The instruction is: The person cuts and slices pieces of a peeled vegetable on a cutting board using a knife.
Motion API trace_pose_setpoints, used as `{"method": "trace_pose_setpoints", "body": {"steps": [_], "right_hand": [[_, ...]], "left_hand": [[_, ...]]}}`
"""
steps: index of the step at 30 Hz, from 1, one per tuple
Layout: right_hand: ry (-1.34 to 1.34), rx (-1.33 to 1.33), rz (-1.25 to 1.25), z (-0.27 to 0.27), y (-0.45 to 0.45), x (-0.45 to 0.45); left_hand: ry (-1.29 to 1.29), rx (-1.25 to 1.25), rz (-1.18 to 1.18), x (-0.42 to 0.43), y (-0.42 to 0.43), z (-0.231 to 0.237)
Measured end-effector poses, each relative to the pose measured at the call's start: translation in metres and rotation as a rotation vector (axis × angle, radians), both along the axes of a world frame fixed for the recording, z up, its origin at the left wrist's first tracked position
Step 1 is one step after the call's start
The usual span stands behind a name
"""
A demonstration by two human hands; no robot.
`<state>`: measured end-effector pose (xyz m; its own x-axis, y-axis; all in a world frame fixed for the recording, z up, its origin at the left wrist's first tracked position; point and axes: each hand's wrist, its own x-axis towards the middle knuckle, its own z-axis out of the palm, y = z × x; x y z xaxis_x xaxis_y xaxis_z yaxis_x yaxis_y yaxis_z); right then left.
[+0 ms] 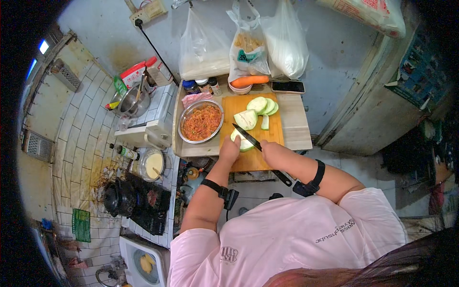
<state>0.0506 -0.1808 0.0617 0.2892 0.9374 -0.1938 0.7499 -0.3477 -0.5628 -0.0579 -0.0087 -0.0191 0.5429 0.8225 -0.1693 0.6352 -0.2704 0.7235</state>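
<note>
My left hand holds a cut piece of pale, green-skinned vegetable, probably eggplant, against a wooden cutting board. A black-bladed knife is gripped in my right hand. Its blade lies across the held piece, tip towards the upper left, while the handle sticks out below my hand. Just beyond the blade rests a thick chunk of the same vegetable, with a narrow offcut to its right. Several round slices overlap near the board's far edge.
Left of the board stands a metal bowl of orange-red minced mixture. A carrot on a small tub, a phone and jars line the back. Farther left are a bowl of pale batter, a black pot and a sink.
</note>
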Motion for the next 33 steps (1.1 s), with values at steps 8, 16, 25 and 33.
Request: {"method": "trace_pose_setpoints", "body": {"steps": [8,16,25,33], "right_hand": [[-0.057,0.014,-0.009,-0.021,0.014,-0.001],[-0.010,-0.006,-0.030,-0.028,0.017,-0.002],[0.029,-0.005,-0.038,-0.050,0.018,-0.004],[-0.020,0.014,-0.053,-0.059,0.036,0.011]], "left_hand": [[0.021,0.066,-0.029,0.004,0.003,-0.007],[0.127,0.082,-0.064,0.003,0.001,-0.006],[0.060,0.077,-0.035,0.001,-0.001,-0.010],[-0.008,0.115,-0.047,-0.003,0.008,-0.021]]}}
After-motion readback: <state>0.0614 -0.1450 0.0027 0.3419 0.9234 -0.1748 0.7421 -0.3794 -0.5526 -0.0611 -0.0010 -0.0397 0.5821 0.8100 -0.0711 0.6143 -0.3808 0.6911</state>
